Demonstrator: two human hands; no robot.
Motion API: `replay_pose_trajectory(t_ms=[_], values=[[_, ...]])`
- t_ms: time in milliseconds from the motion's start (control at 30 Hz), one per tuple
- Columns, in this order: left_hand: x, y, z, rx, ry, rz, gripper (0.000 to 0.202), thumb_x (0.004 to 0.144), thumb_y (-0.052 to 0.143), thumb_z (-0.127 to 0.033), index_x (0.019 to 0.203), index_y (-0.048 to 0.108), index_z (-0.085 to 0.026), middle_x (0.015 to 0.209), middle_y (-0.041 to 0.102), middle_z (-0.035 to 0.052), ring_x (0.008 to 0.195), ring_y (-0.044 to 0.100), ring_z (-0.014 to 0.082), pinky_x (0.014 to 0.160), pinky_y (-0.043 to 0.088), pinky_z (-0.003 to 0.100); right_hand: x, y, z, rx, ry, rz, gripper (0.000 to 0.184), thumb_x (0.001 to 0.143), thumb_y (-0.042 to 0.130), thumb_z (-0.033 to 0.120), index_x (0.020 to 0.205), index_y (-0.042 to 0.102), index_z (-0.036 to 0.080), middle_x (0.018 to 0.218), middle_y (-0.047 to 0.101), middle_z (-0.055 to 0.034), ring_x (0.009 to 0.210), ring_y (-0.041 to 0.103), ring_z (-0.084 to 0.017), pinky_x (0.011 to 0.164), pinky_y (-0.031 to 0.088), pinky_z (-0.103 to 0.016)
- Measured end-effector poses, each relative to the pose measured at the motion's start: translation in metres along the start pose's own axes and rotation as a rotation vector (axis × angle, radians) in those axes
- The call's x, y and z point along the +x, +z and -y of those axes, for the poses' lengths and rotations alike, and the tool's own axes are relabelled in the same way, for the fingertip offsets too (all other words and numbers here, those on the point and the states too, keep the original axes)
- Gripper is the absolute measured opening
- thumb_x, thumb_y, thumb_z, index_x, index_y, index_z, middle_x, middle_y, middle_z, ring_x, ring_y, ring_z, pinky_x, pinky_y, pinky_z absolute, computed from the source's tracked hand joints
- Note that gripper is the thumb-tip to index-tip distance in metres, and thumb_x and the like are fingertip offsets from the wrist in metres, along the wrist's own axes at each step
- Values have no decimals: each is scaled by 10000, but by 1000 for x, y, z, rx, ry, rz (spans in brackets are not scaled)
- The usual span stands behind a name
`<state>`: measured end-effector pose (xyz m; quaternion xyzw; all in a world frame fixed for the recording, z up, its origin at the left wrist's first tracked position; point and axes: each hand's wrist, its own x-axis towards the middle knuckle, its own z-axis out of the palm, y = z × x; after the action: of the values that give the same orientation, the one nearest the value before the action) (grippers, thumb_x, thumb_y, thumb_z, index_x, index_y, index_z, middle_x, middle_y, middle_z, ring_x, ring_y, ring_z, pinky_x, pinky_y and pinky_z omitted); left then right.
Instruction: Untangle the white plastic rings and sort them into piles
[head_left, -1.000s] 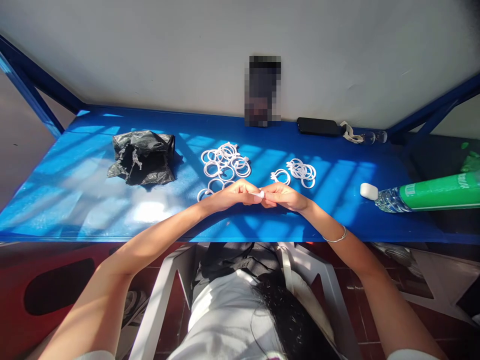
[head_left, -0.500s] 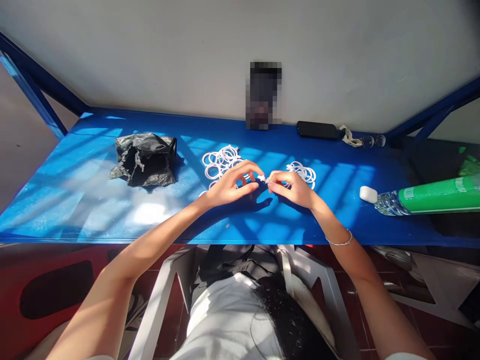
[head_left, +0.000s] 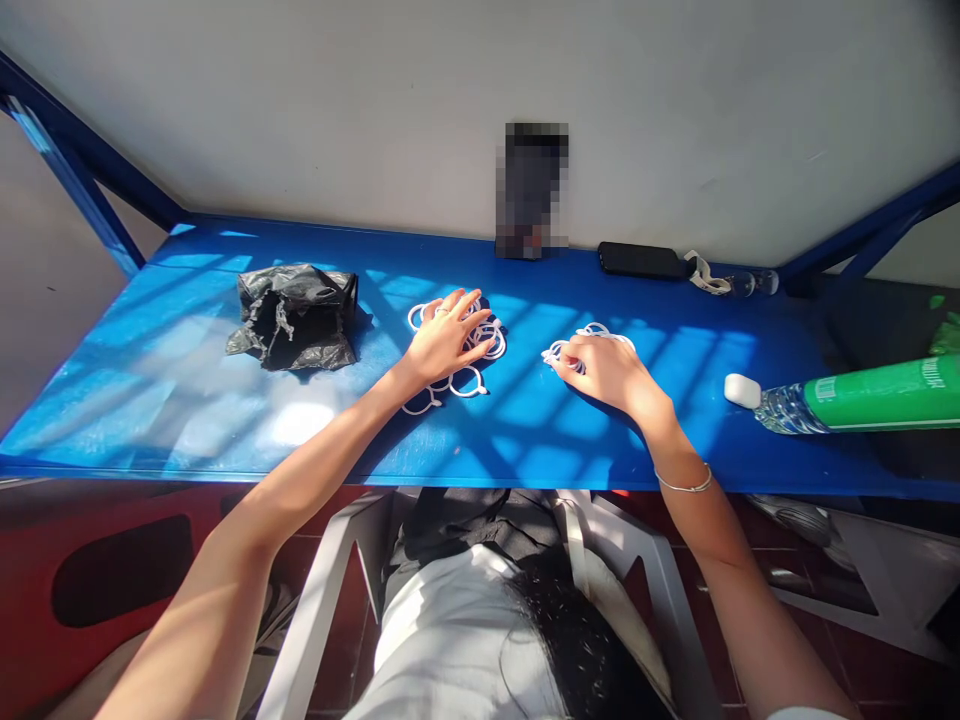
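My left hand (head_left: 448,338) lies with fingers spread over the left heap of thin white plastic rings (head_left: 489,345), covering part of it. Several of these rings have small knobs, and a few stick out toward the table's front edge. Over at the smaller right heap of white rings (head_left: 598,330), my right hand (head_left: 606,368) has its fingers curled down with thumb and forefinger close together. White rings (head_left: 553,354) show at its fingertips, and it appears to grip at least one; the palm side is hidden.
On the blue table (head_left: 315,440) a crumpled black plastic bag (head_left: 300,315) gapes at left. Along the wall are a blurred dark device (head_left: 532,190), a black phone-like object (head_left: 640,260) and glasses (head_left: 754,284). A white case (head_left: 742,390) touches a green-labelled bottle (head_left: 885,392) at right.
My hands have parted from where they met between the heaps. The left moved left onto its heap and spread out; the right went right with the small white piece to the other heap.
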<state>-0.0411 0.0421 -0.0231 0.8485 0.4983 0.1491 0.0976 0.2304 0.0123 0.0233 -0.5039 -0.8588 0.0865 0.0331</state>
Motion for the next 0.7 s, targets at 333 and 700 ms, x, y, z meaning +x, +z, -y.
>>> replay_pose_trajectory(t_ms=[333, 700], values=[[-1, -1, -4, -38, 129, -64, 253, 978, 487, -307, 931, 693, -168, 1060, 696, 119, 1041, 603, 298, 1005, 367, 500, 2, -5, 2, 10, 12, 32, 264, 963, 504, 297, 756, 617, 178, 824, 672, -76, 697, 547, -198, 589, 292, -296], [-5, -8, -18, -138, 140, -159, 246, 968, 483, -287, 831, 657, -181, 925, 699, 87, 927, 625, 245, 926, 425, 426, 2, -2, 4, 207, 7, -114, 230, 981, 510, 347, 954, 674, 188, 983, 700, -86, 804, 613, -223, 653, 383, -306]])
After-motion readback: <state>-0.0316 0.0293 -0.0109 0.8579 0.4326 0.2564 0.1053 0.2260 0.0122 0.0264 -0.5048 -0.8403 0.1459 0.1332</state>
